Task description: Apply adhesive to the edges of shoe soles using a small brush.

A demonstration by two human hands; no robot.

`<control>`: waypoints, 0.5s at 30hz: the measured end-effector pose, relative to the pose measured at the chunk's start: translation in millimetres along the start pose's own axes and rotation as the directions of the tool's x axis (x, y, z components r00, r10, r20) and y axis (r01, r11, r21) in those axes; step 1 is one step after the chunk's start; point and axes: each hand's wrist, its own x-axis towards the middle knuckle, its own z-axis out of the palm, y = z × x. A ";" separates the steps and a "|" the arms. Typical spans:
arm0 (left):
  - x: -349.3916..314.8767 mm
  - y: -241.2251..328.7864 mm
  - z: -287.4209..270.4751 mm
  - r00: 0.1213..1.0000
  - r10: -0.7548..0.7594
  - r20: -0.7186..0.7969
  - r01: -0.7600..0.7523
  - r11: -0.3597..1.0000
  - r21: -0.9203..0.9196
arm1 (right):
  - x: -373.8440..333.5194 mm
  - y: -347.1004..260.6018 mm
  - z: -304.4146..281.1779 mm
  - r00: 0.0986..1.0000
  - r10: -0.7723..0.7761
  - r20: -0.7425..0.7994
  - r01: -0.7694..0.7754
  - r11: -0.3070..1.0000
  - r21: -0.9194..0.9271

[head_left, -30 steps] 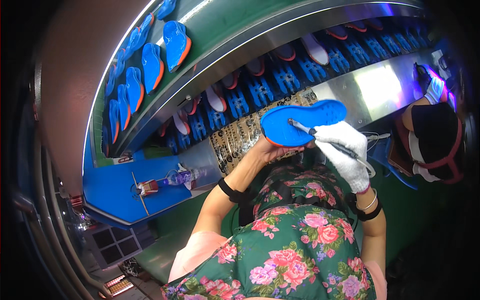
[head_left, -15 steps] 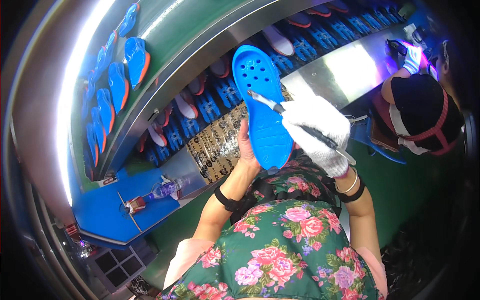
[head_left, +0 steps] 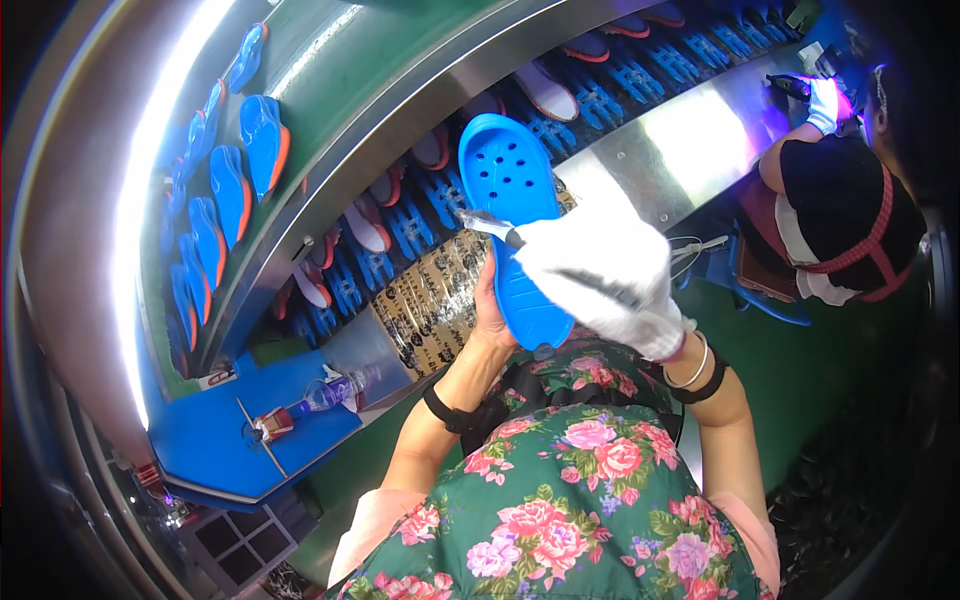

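A glossy blue shoe sole (head_left: 510, 195) with several round holes in its toe end lies in front of me, toe pointing away. My left hand (head_left: 489, 312) is bare and grips it from below at the left side near the heel; most of its fingers are hidden underneath. In a white knitted glove, my right hand (head_left: 600, 275) is closed around a brush (head_left: 487, 224). The brush's pale tip lies over the left edge of the sole, below the holes. Whether the bristles touch it I cannot tell. The glove covers the sole's middle right part.
Beyond my hands a conveyor (head_left: 410, 232) carries shoe uppers and blue soles. Blue soles with orange edges (head_left: 262, 145) stand on the upper shelf. At left, a blue table (head_left: 205, 440) holds a plastic bottle (head_left: 325, 393). A co-worker (head_left: 830, 215) works at right.
My right hand has moved left across the sole, taking the brush from the inner face to the left edge. The sole has shifted slightly nearer and left.
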 end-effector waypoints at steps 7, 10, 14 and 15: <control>10.5 8.3 9.6 0.996 0.091 0.015 -0.090 0.994 -0.054 | -10.0 11.9 6.7 0.993 0.037 -0.110 -0.042 0.998 -0.043; 25.7 11.3 5.9 0.985 0.091 0.149 -0.070 0.988 -0.139 | -22.1 8.7 20.2 0.993 0.087 -0.078 -0.081 0.994 0.077; 30.1 15.9 23.0 0.975 0.190 0.118 -0.172 0.974 -0.147 | -22.4 20.3 18.3 0.946 0.265 -0.186 -0.214 0.943 0.254; 29.8 17.3 29.4 0.975 0.202 0.088 -0.187 0.970 -0.154 | -23.6 20.4 18.7 0.944 0.268 -0.191 -0.218 0.945 0.244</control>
